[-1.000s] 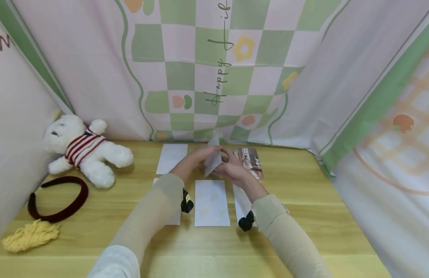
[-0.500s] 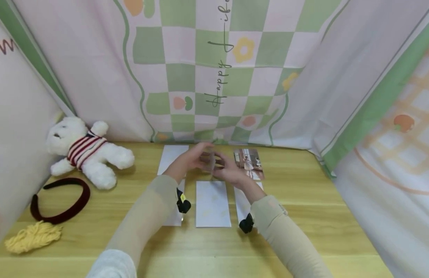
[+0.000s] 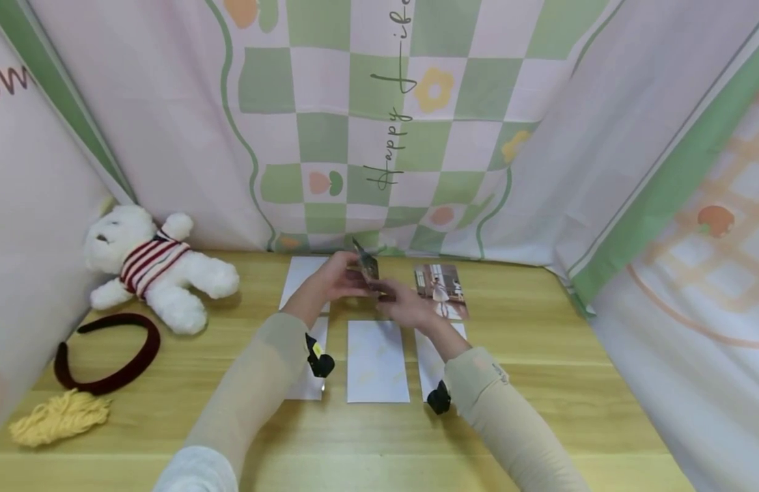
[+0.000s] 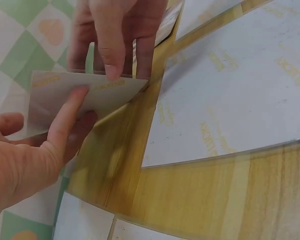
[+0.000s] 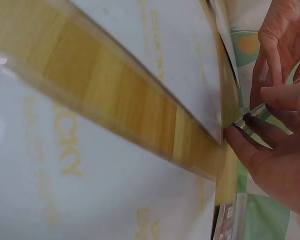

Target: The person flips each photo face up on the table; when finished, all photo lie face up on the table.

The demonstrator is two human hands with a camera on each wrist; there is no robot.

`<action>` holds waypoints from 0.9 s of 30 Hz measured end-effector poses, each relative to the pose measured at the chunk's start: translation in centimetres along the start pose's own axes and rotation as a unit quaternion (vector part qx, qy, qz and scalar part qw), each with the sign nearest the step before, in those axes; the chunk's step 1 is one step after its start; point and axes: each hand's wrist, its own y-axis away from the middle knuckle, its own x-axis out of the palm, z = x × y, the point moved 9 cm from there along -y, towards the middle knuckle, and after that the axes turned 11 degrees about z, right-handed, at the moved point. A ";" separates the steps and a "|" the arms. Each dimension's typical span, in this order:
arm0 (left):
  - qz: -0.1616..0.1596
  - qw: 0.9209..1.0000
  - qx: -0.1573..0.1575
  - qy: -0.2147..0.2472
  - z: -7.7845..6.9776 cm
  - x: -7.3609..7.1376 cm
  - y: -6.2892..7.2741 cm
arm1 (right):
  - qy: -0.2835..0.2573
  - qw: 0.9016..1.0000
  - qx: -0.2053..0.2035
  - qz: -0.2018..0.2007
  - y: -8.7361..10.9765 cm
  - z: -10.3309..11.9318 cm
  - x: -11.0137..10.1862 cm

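Note:
A photo print (image 3: pixel 366 263) is held tilted above the back middle of the table, its dark picture side partly showing in the head view. Its white back (image 4: pixel 60 95), with faint yellow lettering, faces the left wrist camera. My left hand (image 3: pixel 331 279) holds it from the left, fingers laid against the back. From the other side my right hand (image 3: pixel 407 305) pinches an edge between thumb and fingers. Beneath lie white-backed prints: one at the back left (image 3: pixel 300 277), one in the front middle (image 3: pixel 377 362), one at the front right (image 3: pixel 430 355). A picture-side-up photo (image 3: pixel 440 290) lies at the back right.
Another white-backed print (image 3: pixel 308 383) lies front left, partly under the left forearm. Further left are a white teddy bear (image 3: pixel 170 273), a dark red headband (image 3: pixel 150 348) and a yellow yarn bundle (image 3: pixel 61 417). A checked curtain (image 3: pixel 379 137) hangs behind the table (image 3: pixel 539 383).
The held print has turned from showing its pale side to showing its dark picture side in the head view. My left hand has shifted slightly left; the prints on the table stay put.

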 end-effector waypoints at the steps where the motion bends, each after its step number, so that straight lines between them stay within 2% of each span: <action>1: -0.008 1.000 0.003 -0.002 0.0 -0.2 0.0 | 0.021 1.000 0.001 -0.002 0.0 0.0 0.0; 5: -0.045 0.999 0.018 -0.010 -0.1 -1.4 -0.2 | 0.108 0.994 0.010 -0.010 0.1 0.0 -0.2; 8: -0.093 0.994 0.036 -0.039 0.0 -2.5 -0.3 | 0.174 0.984 0.029 -0.010 0.3 0.1 -0.3; 11: -0.139 0.986 0.057 -0.069 0.0 -3.4 -0.1 | 0.234 0.971 0.050 -0.005 0.3 0.2 -0.1; 14: -0.164 0.979 0.068 -0.098 0.1 -3.9 0.2 | 0.273 0.960 0.061 -0.001 0.3 0.3 0.0; 16: -0.172 0.973 0.065 -0.137 0.1 -4.0 0.4 | 0.291 0.955 0.062 0.002 0.3 0.4 0.1; 18: -0.175 0.963 0.056 -0.197 0.0 -3.9 0.6 | 0.301 0.951 0.069 0.007 0.3 0.5 0.2; 19: -0.177 0.953 0.052 -0.239 -0.2 -3.8 0.6 | 0.310 0.948 0.075 0.009 0.4 0.4 0.3; 20: -0.178 0.939 0.045 -0.290 -0.4 -3.7 0.7 | 0.317 0.945 0.081 0.011 0.4 0.4 0.3; 22: -0.177 0.903 0.032 -0.390 -0.8 -3.2 0.6 | 0.332 0.938 0.095 0.016 0.5 0.2 0.3; 25: -0.171 0.843 0.018 -0.509 -1.4 -2.4 0.5 | 0.355 0.928 0.108 0.022 0.6 0.0 0.3; 26: -0.166 0.830 0.014 -0.533 -1.5 -2.1 0.4 | 0.361 0.926 0.109 0.024 0.6 0.0 0.3; 27: -0.159 0.819 0.010 -0.551 -1.5 -1.9 0.3 | 0.369 0.923 0.109 0.025 0.6 0.0 0.3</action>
